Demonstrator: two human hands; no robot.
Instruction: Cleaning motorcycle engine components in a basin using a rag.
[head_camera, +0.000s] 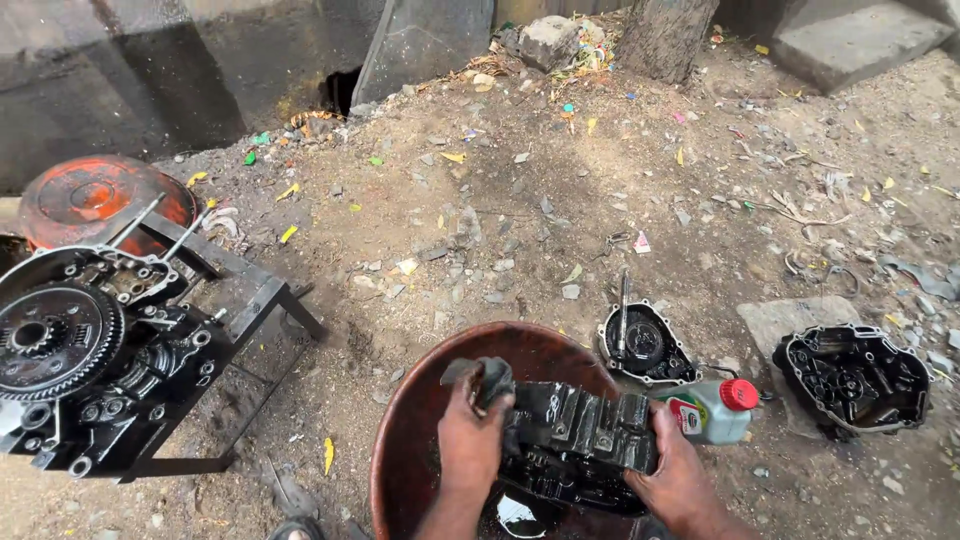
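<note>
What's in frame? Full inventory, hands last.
engine part: 1, black and oily, over the basin, held between both hands
rag: 1, dark grey, on the part's left end under the left hand
basin: 1, reddish-brown, round, bottom centre on the dirt
plastic bottle: 1, pale grey-green with red cap, lying on its side right of the basin
round engine cover: 1, black, on the ground behind the bottle
engine cover: 1, black, far right on the ground
engine block on metal stand: 1, black, left
round metal disc: 1, orange-red, behind the engine block
tree trunk: 1, grey-brown, top centre
left hand: 1, pressing the rag onto the part
right hand: 1, gripping the part's right end
</note>
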